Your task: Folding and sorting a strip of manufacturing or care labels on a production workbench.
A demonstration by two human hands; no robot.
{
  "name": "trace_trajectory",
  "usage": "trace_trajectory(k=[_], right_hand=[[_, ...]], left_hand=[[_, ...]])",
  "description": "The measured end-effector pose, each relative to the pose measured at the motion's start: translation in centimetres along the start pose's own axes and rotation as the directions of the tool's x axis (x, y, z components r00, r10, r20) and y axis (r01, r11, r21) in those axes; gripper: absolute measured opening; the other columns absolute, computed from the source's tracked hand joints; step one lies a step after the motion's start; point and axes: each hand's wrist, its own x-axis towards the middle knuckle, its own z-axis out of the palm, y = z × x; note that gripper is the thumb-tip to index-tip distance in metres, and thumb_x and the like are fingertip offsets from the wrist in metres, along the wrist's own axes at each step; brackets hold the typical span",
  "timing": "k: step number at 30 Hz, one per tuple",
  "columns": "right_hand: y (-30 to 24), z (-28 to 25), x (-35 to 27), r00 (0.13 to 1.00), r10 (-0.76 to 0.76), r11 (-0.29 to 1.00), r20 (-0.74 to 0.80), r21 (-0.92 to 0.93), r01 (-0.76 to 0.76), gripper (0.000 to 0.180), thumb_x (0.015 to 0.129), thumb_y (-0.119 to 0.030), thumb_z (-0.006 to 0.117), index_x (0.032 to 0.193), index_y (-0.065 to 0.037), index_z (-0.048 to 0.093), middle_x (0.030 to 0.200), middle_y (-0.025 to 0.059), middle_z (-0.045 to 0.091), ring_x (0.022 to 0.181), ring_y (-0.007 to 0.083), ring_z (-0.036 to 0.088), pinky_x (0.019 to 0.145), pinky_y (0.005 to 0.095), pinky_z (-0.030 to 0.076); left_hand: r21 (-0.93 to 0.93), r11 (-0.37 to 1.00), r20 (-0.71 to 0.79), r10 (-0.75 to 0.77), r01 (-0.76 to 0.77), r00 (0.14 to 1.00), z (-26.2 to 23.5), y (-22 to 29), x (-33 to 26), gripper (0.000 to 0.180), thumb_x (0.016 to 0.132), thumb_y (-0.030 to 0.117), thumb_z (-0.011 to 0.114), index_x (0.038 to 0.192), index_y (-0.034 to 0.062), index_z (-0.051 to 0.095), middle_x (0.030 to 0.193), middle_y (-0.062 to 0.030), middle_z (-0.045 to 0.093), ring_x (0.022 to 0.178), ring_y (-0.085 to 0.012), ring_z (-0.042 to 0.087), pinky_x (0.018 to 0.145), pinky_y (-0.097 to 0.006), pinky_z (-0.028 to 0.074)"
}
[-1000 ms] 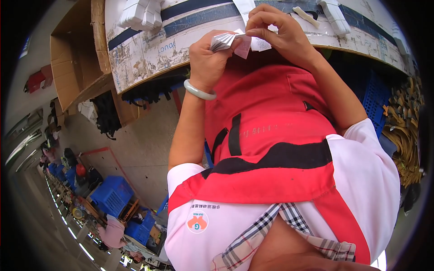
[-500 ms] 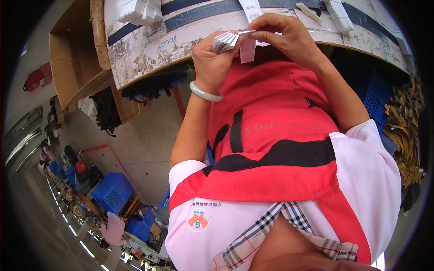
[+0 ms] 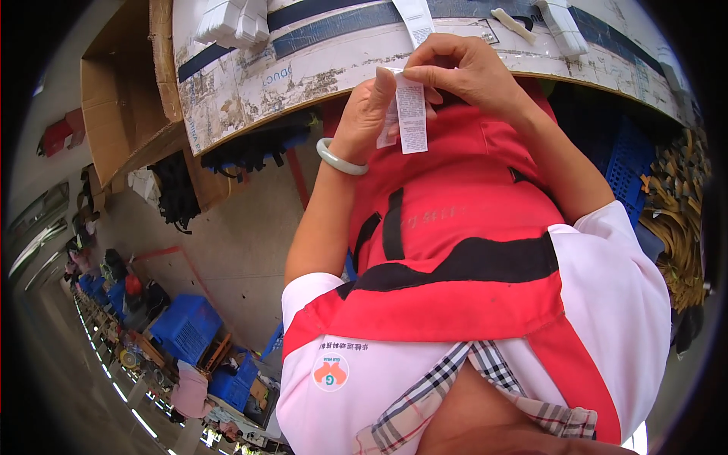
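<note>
My left hand [image 3: 365, 114], with a pale green bangle [image 3: 340, 159] on its wrist, is closed on a small bunch of white fabric labels [image 3: 390, 125]. My right hand [image 3: 464, 72] pinches the top of one white printed label [image 3: 412, 115], which hangs flat between the two hands. Both hands are held in front of my red apron [image 3: 455, 220], just below the edge of the worn worktable [image 3: 303, 72].
On the worktable lie stacks of white labels [image 3: 227, 21] and loose label strips [image 3: 563, 26]. An open cardboard box [image 3: 114, 114] stands at the left. Blue crates [image 3: 186, 327] sit on the floor at lower left, another blue crate [image 3: 626, 163] at the right.
The labels were bunched between my hands. Now one label is drawn out and hangs flat from my right fingers, and my hands sit slightly lower.
</note>
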Motion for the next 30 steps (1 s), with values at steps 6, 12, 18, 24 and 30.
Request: trace_trajectory(k=[6, 12, 18, 24, 30], right_hand=[[2.6, -2.7, 2.6, 0.899, -0.381, 0.866, -0.215, -0.424, 0.266, 0.019, 0.094, -0.019, 0.065, 0.106, -0.006, 0.070, 0.092, 0.0019, 0.065, 0.080, 0.0088, 0.058, 0.071, 0.0222, 0.048], [3.1, -3.9, 6.0, 0.887, -0.393, 0.765, -0.244, -0.622, 0.167, 0.011, 0.086, -0.015, 0.066, 0.090, -0.004, 0.066, 0.090, 0.0129, 0.058, 0.085, 0.0302, 0.061, 0.074, 0.0359, 0.049], [4.2, -3.8, 6.2, 0.869, -0.459, 0.658, -0.184, -0.727, 0.193, 0.010, 0.083, -0.011, 0.067, 0.089, -0.004, 0.061, 0.091, 0.0142, 0.057, 0.085, 0.0351, 0.059, 0.073, 0.0419, 0.048], [4.0, -3.9, 6.6, 0.830, -0.535, 0.603, -0.158, -0.760, 0.243, 0.011, 0.083, -0.011, 0.068, 0.086, -0.003, 0.061, 0.089, 0.0145, 0.057, 0.086, 0.0351, 0.059, 0.074, 0.0420, 0.048], [2.2, -3.3, 5.6, 0.904, -0.398, 0.695, -0.157, -0.695, 0.185, 0.012, 0.085, -0.011, 0.067, 0.087, -0.001, 0.060, 0.087, 0.0157, 0.057, 0.084, 0.0358, 0.058, 0.072, 0.0403, 0.047]], left_hand=[[-0.160, 0.987, 0.021, 0.017, -0.013, 1.000, -1.0, -1.6, 0.6, 0.027, 0.101, 0.024, 0.053, 0.107, -0.0015, 0.061, 0.080, -0.0037, 0.059, 0.076, -0.0167, 0.064, 0.069, -0.028, 0.055], [-0.184, 0.982, -0.116, 0.017, -0.038, 0.993, -0.4, -1.7, 1.1, 0.023, 0.100, 0.021, 0.056, 0.102, -0.0013, 0.063, 0.077, -0.0012, 0.055, 0.066, -0.0106, 0.056, 0.057, -0.025, 0.048], [0.117, 0.981, -0.274, 0.182, -0.155, 0.945, -0.6, -0.9, 1.4, 0.021, 0.096, 0.019, 0.063, 0.098, -0.0010, 0.068, 0.072, 0.0009, 0.055, 0.057, -0.0045, 0.048, 0.048, -0.020, 0.036], [0.232, 0.939, -0.311, 0.320, -0.254, 0.895, -0.5, -0.2, 2.6, 0.019, 0.093, 0.018, 0.067, 0.096, -0.0002, 0.071, 0.075, -0.0007, 0.063, 0.052, -0.0016, 0.044, 0.043, -0.018, 0.031], [0.612, 0.701, -0.240, 0.606, -0.366, 0.758, -1.7, -0.5, 3.3, 0.019, 0.088, 0.014, 0.073, 0.103, 0.0021, 0.070, 0.082, -0.0035, 0.065, 0.059, -0.0059, 0.052, 0.050, -0.020, 0.039]])
